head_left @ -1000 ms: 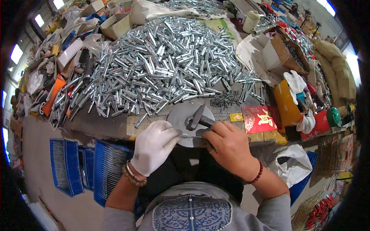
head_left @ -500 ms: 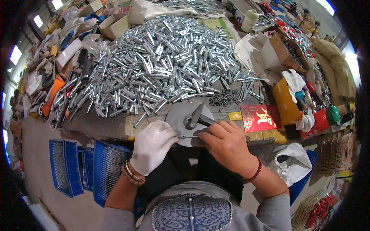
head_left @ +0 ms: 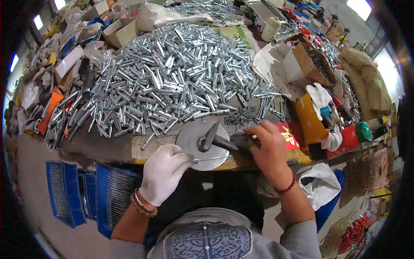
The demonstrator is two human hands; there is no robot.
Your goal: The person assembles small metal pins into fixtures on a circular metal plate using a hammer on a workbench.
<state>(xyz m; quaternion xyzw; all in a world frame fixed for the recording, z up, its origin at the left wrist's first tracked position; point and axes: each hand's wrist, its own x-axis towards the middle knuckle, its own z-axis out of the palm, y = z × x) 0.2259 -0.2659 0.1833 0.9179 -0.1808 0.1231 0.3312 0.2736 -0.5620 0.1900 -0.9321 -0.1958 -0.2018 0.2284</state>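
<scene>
My left hand (head_left: 163, 175), in a white knitted glove, pinches one end of a thin metal rod with a thicker silver fitting (head_left: 196, 161). The rod points right, across the near edge of a round grey metal plate (head_left: 183, 142). On that plate lies a hammer (head_left: 222, 143), its dark handle reaching right. My bare right hand (head_left: 271, 149) hovers at the handle's end, fingers bent but apart and slightly blurred. Whether it touches the handle is hard to make out. Beyond the plate spreads a big heap of shiny metal tubes (head_left: 172, 77).
Small dark pins (head_left: 241, 117) lie beyond the hammer. A red paper packet (head_left: 290, 136) is partly behind my right hand. Farther right stand a yellow container (head_left: 308, 118) and an open carton (head_left: 304, 64). Blue crates (head_left: 113, 194) of rods are below left, a white sack (head_left: 321, 185) below right.
My right hand has let go of the rod and moved up and right to the hammer's handle. The left hand still holds the rod. The whole view has shifted slightly.
</scene>
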